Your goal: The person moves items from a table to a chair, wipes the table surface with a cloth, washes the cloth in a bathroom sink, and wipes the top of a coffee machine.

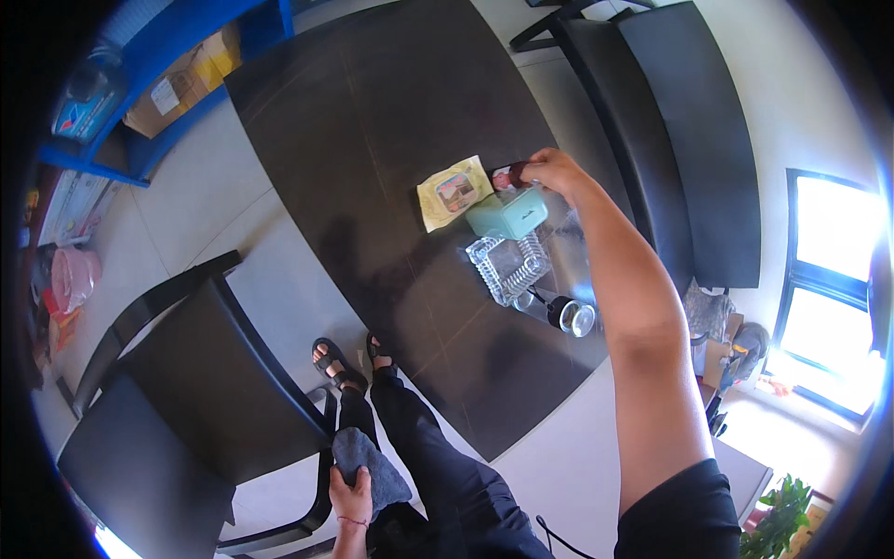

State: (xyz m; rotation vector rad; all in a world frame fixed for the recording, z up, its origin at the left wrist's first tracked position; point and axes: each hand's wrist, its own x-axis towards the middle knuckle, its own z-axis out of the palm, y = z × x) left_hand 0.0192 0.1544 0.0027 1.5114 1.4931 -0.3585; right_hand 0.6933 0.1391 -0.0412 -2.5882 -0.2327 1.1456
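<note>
My left hand (351, 495) grips a grey cloth (374, 465) at the table's near left, above my legs. Stretched far out over the dark table (363, 126), my right hand (555, 171) closes around one end of a dark brown bottle (504, 177) with a picture label. Against the bottle's other side lies a pale yellow wet-wipe pack (454, 193) bearing writing. A mint-green box (513, 215) stands just nearer than the bottle. Below it sit a clear ribbed square dish (504, 269) and a clear bottle with a black band (559, 312), lying on its side.
A black armchair (223, 377) stands left of my legs. Beyond the table's right edge runs a black bench seat (628, 133). Blue shelving (202, 42) with a cardboard box (167, 98) is at the upper left. A pink bin (73, 276) stands on the floor.
</note>
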